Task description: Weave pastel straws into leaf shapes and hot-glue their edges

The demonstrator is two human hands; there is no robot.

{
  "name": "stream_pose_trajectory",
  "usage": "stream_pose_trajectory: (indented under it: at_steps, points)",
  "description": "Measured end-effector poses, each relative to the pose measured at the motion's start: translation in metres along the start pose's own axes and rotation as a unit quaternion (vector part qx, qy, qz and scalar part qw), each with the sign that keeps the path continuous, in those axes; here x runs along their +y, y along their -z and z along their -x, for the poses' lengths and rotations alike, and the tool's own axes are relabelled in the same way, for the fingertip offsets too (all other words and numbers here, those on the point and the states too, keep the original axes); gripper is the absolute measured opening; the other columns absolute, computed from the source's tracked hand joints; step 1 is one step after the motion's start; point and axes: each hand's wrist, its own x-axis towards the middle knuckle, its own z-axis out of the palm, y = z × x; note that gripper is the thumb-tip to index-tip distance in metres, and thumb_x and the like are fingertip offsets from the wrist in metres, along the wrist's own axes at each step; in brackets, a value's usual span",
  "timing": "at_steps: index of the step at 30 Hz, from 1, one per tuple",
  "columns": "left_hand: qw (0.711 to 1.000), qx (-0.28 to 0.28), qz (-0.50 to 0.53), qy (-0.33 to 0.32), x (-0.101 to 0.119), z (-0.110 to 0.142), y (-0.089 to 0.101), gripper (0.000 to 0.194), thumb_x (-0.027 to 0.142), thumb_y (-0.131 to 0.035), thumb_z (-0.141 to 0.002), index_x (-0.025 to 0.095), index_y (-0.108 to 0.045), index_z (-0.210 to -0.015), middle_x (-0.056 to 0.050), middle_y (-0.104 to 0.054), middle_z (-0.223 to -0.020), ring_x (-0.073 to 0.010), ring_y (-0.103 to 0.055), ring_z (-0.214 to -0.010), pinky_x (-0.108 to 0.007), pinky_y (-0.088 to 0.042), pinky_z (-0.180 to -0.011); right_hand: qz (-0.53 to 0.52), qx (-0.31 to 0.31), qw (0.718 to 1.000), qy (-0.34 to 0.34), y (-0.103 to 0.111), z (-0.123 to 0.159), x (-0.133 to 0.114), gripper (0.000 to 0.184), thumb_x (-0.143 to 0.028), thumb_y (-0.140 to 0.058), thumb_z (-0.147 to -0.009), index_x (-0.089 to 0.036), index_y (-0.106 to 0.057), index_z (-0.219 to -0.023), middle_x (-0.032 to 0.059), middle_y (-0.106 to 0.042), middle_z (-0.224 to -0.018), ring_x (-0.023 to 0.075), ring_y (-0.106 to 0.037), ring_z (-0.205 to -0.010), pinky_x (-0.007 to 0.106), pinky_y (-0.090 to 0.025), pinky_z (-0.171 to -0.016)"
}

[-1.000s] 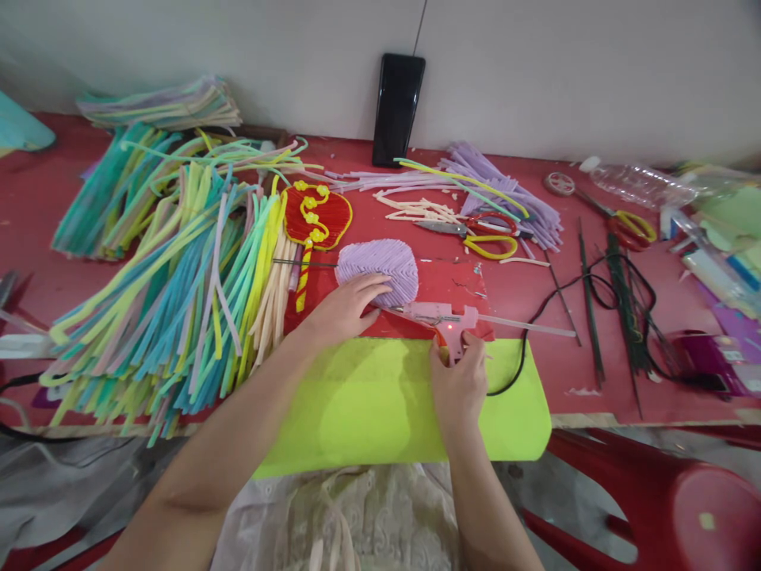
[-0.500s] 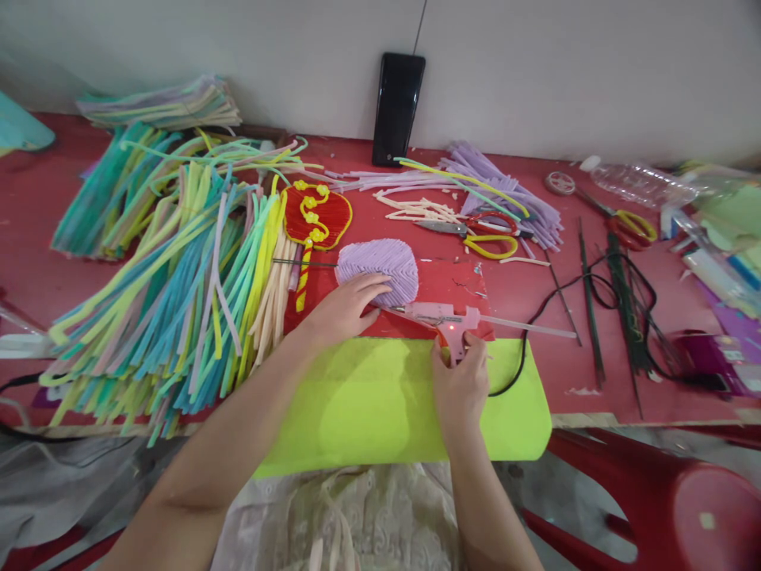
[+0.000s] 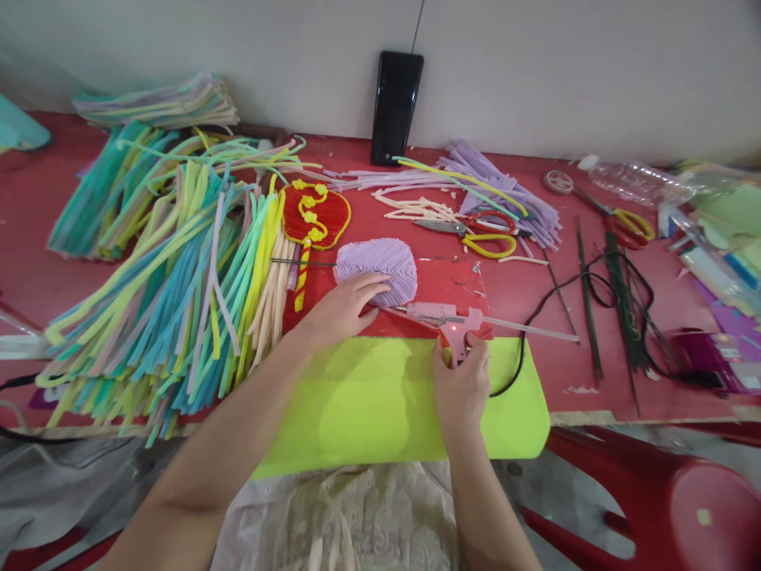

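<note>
My left hand (image 3: 350,305) lies with stretched fingers on the lower left part of an oval lilac pipe-cleaner panel (image 3: 386,258), its thumb by the lower edge. A thin dark rod (image 3: 303,262) sticks out from the panel's left side. My right hand (image 3: 464,381) is wrapped round the handle of a pink glue gun (image 3: 437,312) with a lit red light. The gun's nozzle points left and sits close to the panel's lower edge; whether they touch I cannot tell. A clear glue stick (image 3: 535,327) juts from its rear.
Left stands a big pile of coloured pipe cleaners (image 3: 172,309) and a finished red-and-yellow fan (image 3: 315,214). A phone (image 3: 396,107) leans on the wall. Scissors (image 3: 487,242) and lilac pipe cleaners (image 3: 505,190) lie behind the gun. A black cord (image 3: 535,309) runs right. A yellow-green sheet (image 3: 369,412) lies in front.
The glue gun has shifted very slightly to the right. My left hand stays on the lilac panel. The whole view has moved a little.
</note>
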Motion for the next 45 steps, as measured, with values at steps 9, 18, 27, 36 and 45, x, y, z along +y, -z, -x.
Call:
stream_pose_trajectory:
  at_steps: [9, 18, 27, 36, 45]
  points:
    - [1.0, 0.004, 0.006, -0.005, -0.002, 0.0, -0.002, 0.037, 0.017, -0.051, -0.087, 0.018, -0.053, -0.124, -0.009, -0.052, -0.137, -0.0212, -0.045, -0.13, -0.043, -0.037, -0.112, -0.015, 0.008, 1.0, -0.005, 0.002, -0.001, 0.001, 0.039, -0.044, -0.048, -0.083, -0.015, -0.05, -0.109, 0.0131, -0.062, -0.096, 0.0234, -0.059, -0.083, 0.035, -0.046, -0.067]
    - [1.0, 0.003, 0.01, 0.002, -0.001, 0.0, -0.001, 0.038, 0.016, -0.051, -0.086, 0.018, -0.053, -0.124, -0.009, -0.052, -0.137, -0.0211, -0.045, -0.13, -0.043, -0.037, -0.112, -0.016, 0.012, 1.0, -0.012, 0.003, -0.002, 0.001, 0.039, -0.047, -0.048, -0.084, -0.017, -0.049, -0.107, 0.0132, -0.062, -0.093, 0.0246, -0.059, -0.081, 0.035, -0.045, -0.064]
    - [1.0, 0.007, 0.0, 0.0, -0.003, 0.0, -0.002, 0.037, 0.018, -0.051, -0.087, 0.019, -0.053, -0.124, -0.009, -0.053, -0.136, -0.021, -0.047, -0.129, -0.043, -0.038, -0.111, -0.027, 0.007, 0.999, -0.033, 0.005, -0.005, 0.001, 0.043, -0.054, -0.045, -0.084, -0.017, -0.049, -0.104, 0.0135, -0.062, -0.096, 0.0251, -0.06, -0.081, 0.035, -0.044, -0.064]
    - [1.0, 0.005, 0.0, 0.007, -0.001, 0.0, -0.001, 0.037, 0.018, -0.051, -0.087, 0.019, -0.053, -0.124, -0.009, -0.052, -0.137, -0.0206, -0.046, -0.13, -0.043, -0.039, -0.111, -0.003, -0.005, 0.999, -0.039, 0.008, -0.007, 0.003, 0.041, -0.052, -0.046, -0.084, -0.018, -0.048, -0.107, 0.014, -0.063, -0.1, 0.0256, -0.061, -0.079, 0.035, -0.043, -0.063]
    - [1.0, 0.006, 0.0, 0.004, -0.001, 0.0, 0.0, 0.039, 0.018, -0.051, -0.087, 0.02, -0.052, -0.126, -0.009, -0.052, -0.136, -0.0212, -0.046, -0.129, -0.043, -0.039, -0.11, 0.006, 0.003, 0.999, -0.037, 0.009, -0.01, 0.003, 0.042, -0.053, -0.043, -0.086, -0.018, -0.047, -0.109, 0.0146, -0.063, -0.103, 0.0258, -0.062, -0.081, 0.035, -0.043, -0.063]
